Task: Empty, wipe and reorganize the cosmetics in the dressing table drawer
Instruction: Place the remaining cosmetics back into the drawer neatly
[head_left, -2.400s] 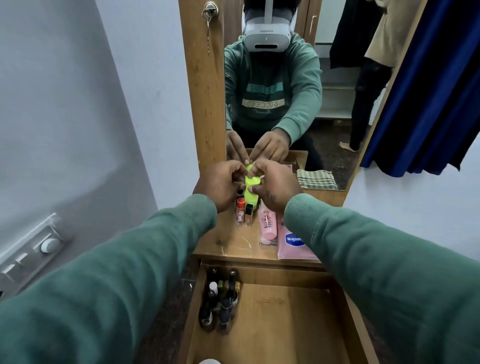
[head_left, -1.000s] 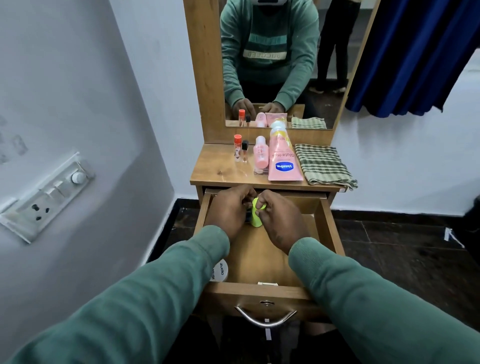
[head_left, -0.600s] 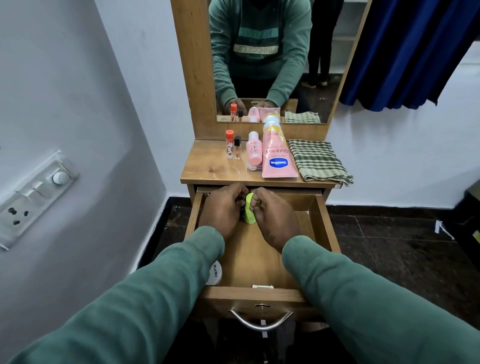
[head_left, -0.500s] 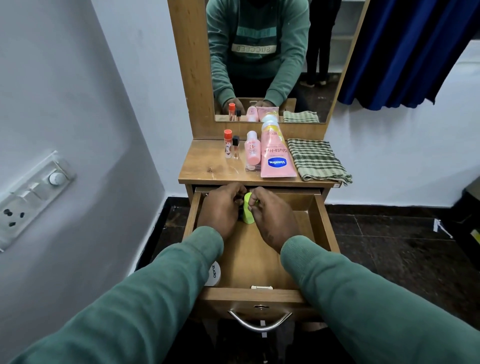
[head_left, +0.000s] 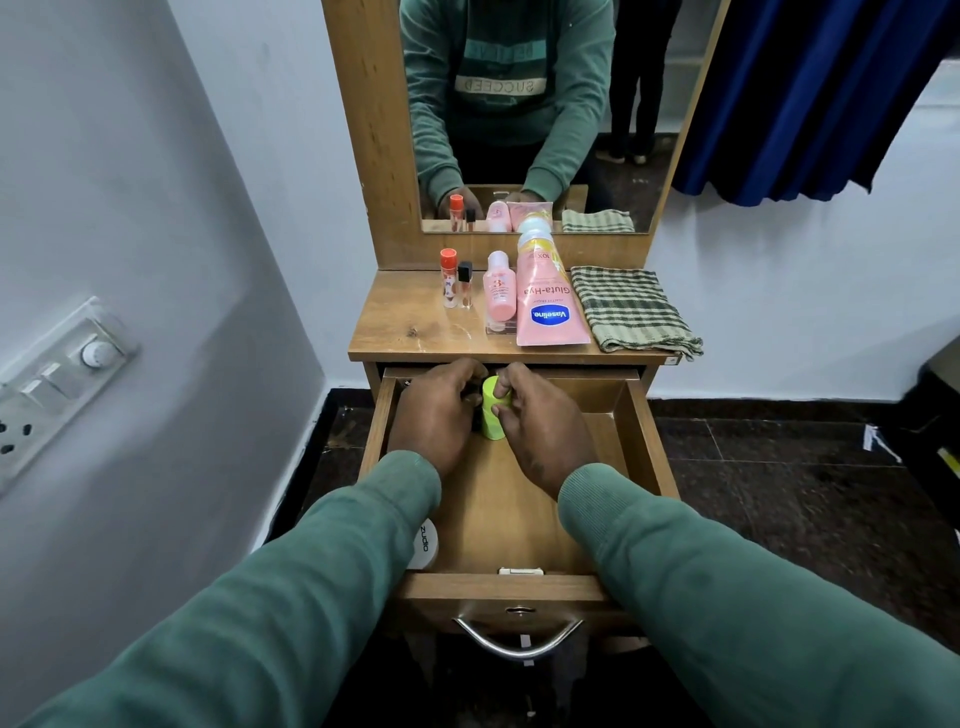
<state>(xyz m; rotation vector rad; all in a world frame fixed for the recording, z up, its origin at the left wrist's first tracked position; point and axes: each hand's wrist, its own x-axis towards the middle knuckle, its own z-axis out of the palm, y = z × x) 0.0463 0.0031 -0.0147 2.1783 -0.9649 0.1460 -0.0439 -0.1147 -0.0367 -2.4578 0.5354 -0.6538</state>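
The lime-green bottle (head_left: 491, 415) is seen standing roughly upright on the floor of the open drawer (head_left: 640, 457), towards its back and left of centre, between the two hands. The right grip (head_left: 545, 423) is clamped on it: finger and thumb are pinched round its upper end. The fingers of the left grip (head_left: 436, 415) are curled close against the bottle's left side, over something dark that is mostly hidden. Whether that hand holds the bottle, the dark thing or nothing cannot be told.

The bottle is judged to be small, light, stiff plastic with a smooth skin that may slip. As it is tall and narrow, it is likely to be tipped easily. It would best be taken round the body, below the top, since a cap may work loose if it alone is pulled.

A white round jar (head_left: 427, 544) is partly seen at the drawer's front left corner, under the left sleeve.

On the tabletop (head_left: 410, 330) above, an orange-capped vial (head_left: 449, 280) and a black-capped vial (head_left: 465, 285) are stood side by side. A small pink bottle (head_left: 500, 291) is just right of them. A pink Vaseline tube (head_left: 548, 306) is laid next to it, and a folded checked cloth (head_left: 634, 306) lies at the right edge. These are judged to be waiting for return to the drawer.
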